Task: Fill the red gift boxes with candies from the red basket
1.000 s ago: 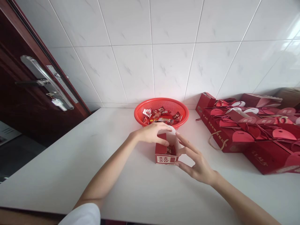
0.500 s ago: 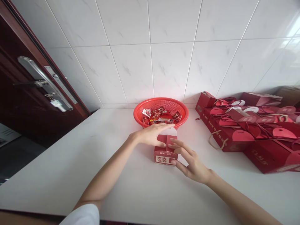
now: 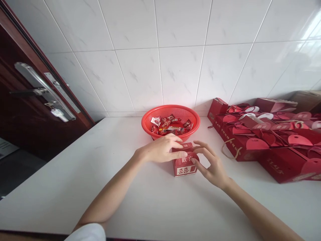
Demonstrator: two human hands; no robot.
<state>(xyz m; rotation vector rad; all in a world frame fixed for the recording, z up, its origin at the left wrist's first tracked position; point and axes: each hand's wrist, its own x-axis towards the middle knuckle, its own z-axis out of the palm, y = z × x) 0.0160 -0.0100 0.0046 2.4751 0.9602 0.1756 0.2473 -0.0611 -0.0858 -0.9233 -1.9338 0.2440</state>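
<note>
A small red candy box (image 3: 186,170) with white Chinese lettering stands upright on the white countertop in front of me. Its near flap is raised, and a far flap (image 3: 187,145) shows behind it. From the left, my left hand (image 3: 165,149) grips the top of the box, thumb on the near flap and fingers by the far one. My right hand (image 3: 212,165) holds the right side, its thumb against the near flap and its fingers curled over the top. Just behind the box sits a red plastic basket (image 3: 146,125) with several wrapped sweets (image 3: 165,124).
Several red gift boxes (image 3: 250,147) with ribbons and rope handles crowd the right side of the countertop (image 3: 120,187). White wall tiles (image 3: 178,77) rise behind it. At left is a dark red door (image 3: 22,124) with keys in its lock.
The near flap of the box has come up, showing its lettering. Both hands have closed in on the flaps, and the box appears slightly further right in view.
</note>
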